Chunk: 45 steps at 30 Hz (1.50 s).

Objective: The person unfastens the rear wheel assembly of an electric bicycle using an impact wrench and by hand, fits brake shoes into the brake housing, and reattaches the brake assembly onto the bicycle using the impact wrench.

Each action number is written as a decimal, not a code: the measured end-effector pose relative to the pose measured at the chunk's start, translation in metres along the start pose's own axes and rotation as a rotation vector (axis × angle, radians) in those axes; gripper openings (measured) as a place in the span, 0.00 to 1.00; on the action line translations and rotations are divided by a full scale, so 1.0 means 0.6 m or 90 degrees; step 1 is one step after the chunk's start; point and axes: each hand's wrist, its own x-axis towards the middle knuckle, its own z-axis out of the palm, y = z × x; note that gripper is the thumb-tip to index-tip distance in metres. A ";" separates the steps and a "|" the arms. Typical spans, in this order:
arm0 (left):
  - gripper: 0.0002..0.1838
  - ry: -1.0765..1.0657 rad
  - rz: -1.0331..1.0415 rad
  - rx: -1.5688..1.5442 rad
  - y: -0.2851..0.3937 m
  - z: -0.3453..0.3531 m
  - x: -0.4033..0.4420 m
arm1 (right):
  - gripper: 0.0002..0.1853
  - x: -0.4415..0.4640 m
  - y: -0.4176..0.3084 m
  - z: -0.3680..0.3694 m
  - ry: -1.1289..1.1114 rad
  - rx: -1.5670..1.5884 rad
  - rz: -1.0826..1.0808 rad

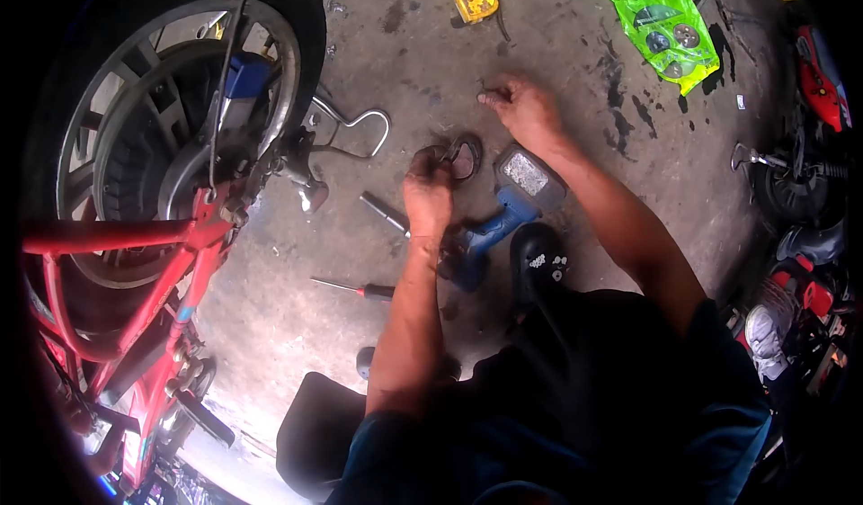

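Observation:
My left hand (pixel 428 188) is closed at the edge of a small round piece (pixel 466 158) with a dark rim and a brownish inner face; its exact kind I cannot make out. Further forward and to the right, my right hand (pixel 524 112) has its fingers drawn together in a pinch, and whatever may be between them is too small to tell. Below the hands, a blue cordless power tool (pixel 503 222) with a grey battery end lies on the floor by my shoe. A metal tube-like tool (pixel 385 214) and a screwdriver (pixel 360 289) rest left of it.
On the left stands a red motorcycle frame (pixel 126 235) with its large wheel (pixel 297 73). A bent metal rod (pixel 373 118) lies beside the wheel. Ahead are a yellow tape measure (pixel 476 3) and a bright green package (pixel 670 42). Assorted parts (pixel 791 190) crowd the right edge.

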 end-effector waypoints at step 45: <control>0.08 0.296 0.248 -0.373 0.328 -0.196 -0.142 | 0.09 -0.101 -0.434 0.034 -0.007 0.171 -0.432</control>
